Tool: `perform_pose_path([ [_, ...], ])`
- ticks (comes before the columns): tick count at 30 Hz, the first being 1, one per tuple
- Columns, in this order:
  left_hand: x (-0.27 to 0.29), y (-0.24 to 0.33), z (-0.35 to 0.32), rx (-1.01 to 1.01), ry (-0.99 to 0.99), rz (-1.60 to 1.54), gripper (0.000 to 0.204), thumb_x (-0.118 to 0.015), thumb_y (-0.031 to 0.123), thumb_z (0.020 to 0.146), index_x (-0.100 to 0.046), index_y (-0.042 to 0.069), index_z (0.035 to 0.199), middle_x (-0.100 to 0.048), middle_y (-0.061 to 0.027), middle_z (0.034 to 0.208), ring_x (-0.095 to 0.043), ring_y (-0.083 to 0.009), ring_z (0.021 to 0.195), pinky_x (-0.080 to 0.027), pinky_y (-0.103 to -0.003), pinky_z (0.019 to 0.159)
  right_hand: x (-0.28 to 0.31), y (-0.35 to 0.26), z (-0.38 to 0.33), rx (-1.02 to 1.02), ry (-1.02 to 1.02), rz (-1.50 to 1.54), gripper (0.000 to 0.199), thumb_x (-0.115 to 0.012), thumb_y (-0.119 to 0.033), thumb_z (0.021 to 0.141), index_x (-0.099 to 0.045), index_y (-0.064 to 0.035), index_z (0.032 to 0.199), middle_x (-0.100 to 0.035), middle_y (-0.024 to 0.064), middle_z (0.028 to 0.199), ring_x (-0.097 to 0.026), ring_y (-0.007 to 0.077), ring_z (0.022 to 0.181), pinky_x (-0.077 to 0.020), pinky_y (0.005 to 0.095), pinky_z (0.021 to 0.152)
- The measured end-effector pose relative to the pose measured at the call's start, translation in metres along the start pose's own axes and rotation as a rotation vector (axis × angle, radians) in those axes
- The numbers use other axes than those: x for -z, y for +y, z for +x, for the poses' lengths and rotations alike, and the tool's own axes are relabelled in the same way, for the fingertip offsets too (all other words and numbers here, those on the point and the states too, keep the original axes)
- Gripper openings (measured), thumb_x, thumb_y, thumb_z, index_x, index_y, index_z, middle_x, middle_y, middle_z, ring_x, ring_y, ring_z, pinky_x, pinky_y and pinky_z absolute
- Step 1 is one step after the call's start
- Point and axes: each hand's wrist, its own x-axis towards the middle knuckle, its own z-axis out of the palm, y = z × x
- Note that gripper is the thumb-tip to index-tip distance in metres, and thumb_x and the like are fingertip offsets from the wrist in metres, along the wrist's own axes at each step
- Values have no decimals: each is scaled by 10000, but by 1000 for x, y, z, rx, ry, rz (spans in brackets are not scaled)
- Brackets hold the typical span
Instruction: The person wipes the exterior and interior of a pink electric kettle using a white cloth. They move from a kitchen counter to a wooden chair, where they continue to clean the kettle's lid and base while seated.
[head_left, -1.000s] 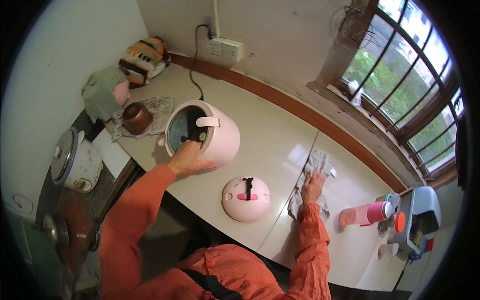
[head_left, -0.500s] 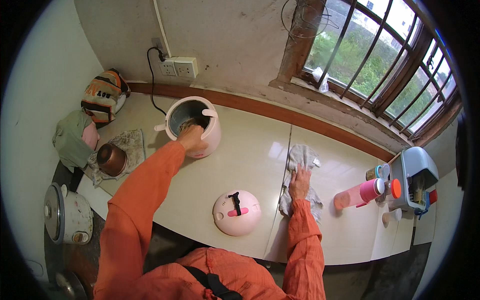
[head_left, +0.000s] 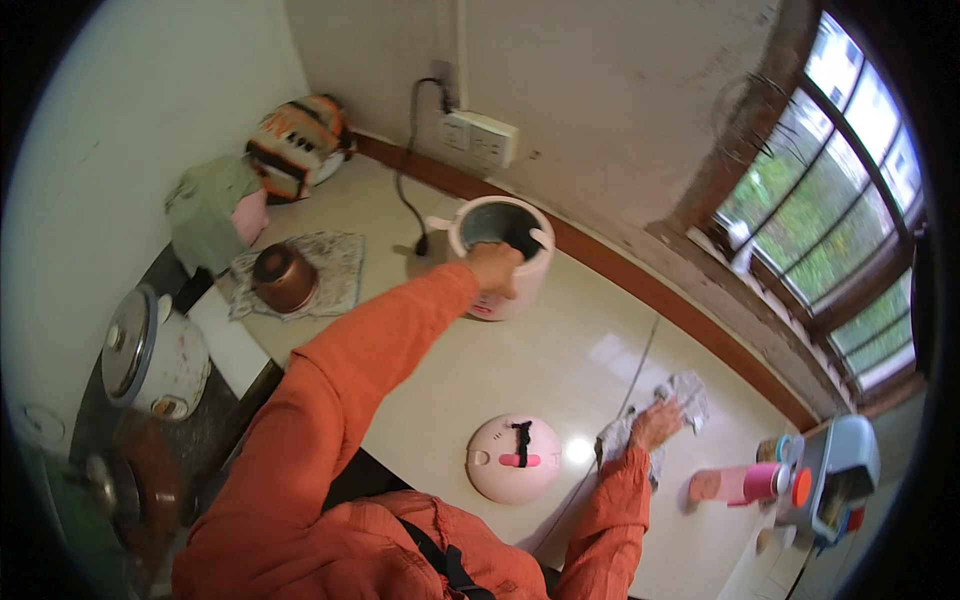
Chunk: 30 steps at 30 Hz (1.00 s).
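Head view: the left hand [head_left: 495,268] grips the near rim of the open pink cooker [head_left: 500,255], which stands on the counter [head_left: 560,340] near the wall socket [head_left: 480,138]. The right hand [head_left: 655,425] presses flat, fingers spread, on a cloth [head_left: 680,395] beside the pink lid [head_left: 515,458].

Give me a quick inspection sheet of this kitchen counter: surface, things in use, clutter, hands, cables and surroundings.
Surface: pale glossy counter, light glare near the lid.
Job's things: pink cooker body, open, lid off; pink lid lying flat on the counter; grey cloth.
Clutter: copper pot on a patterned cloth; white rice cooker at left; pink bottle lying down; blue-grey appliance.
Hands: left hand grips the cooker's rim; right hand rests on the grey cloth.
Cables: black cord runs from the wall socket to the counter behind the cooker.
Surroundings: stained wall, barred window with greenery outside.
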Motion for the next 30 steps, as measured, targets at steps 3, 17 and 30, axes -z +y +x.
perform_pose_path([
  [3,-25,12,-33,-127,602,153,655,-735,218,693,-471,68,1273,-502,-168,1264,-477,-309,1191,-341,-502,991,8,-15,8,-6,-78,104,434,-413,-266,953,-459,-20,1308,-402,232,1384,-365,394,1279,-213,500,1092],
  [17,-172,138,-201,-661,54,-354,723,-720,405,730,-452,101,1329,-329,-180,1425,-252,-299,1367,-209,-556,1057,-18,-109,35,732,-286,589,339,-548,-161,888,-575,-18,1194,-545,197,1247,-432,404,1225,-297,458,1073],
  [30,-179,104,-243,-618,367,-265,108,-513,116,771,-537,59,859,-530,-44,982,-503,-199,963,-418,-324,863,96,-184,-96,1535,-629,788,434,-603,-84,813,-543,-67,1242,-479,137,1341,-371,362,1294,-267,481,1101],
])
